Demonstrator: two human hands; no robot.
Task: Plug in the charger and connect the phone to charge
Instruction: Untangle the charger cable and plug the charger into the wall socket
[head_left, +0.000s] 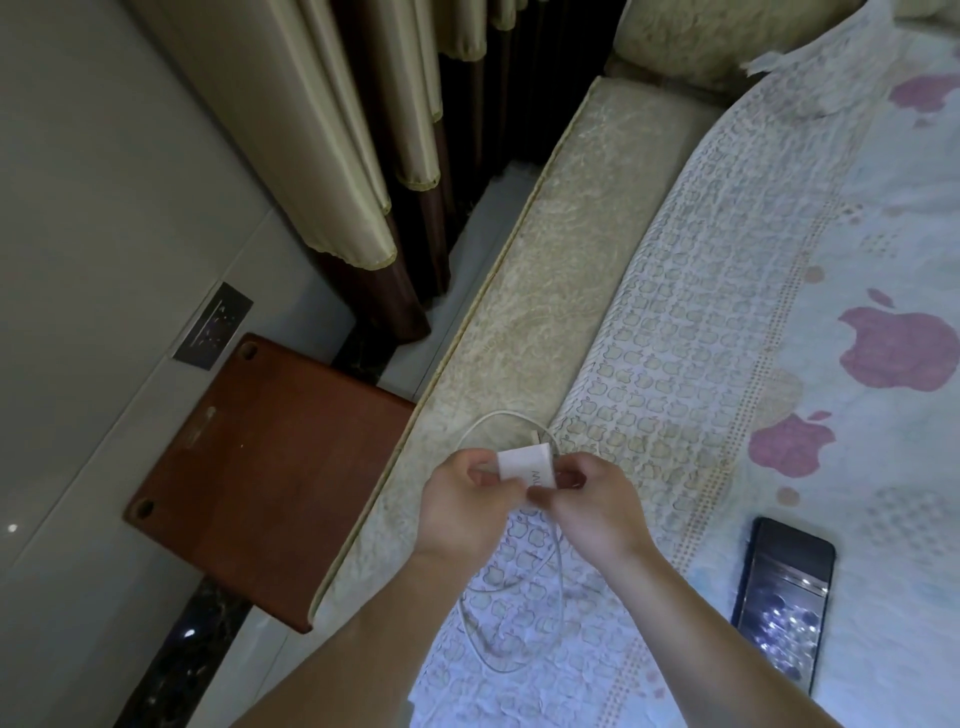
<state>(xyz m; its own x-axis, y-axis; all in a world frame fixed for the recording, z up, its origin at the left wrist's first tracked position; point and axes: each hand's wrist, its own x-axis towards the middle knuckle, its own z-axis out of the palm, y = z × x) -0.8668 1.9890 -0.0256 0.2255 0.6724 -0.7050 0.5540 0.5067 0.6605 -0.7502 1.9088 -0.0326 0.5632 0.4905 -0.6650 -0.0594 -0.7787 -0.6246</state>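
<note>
A white charger block (524, 461) is held between both hands above the bed's edge. My left hand (467, 499) grips its left end, and my right hand (592, 499) pinches its right side, where the white cable (558, 577) loops above and hangs down onto the bedspread. A black phone (784, 605) lies screen up on the bed at the lower right, apart from both hands. A dark wall socket panel (213, 326) sits on the grey wall at the left.
A reddish-brown bedside table (270, 467) stands between the wall and the mattress (535, 291). Beige and brown curtains (363, 156) hang at the top. A patterned bedspread (779, 312) covers the bed, with a pillow (727, 36) at the top.
</note>
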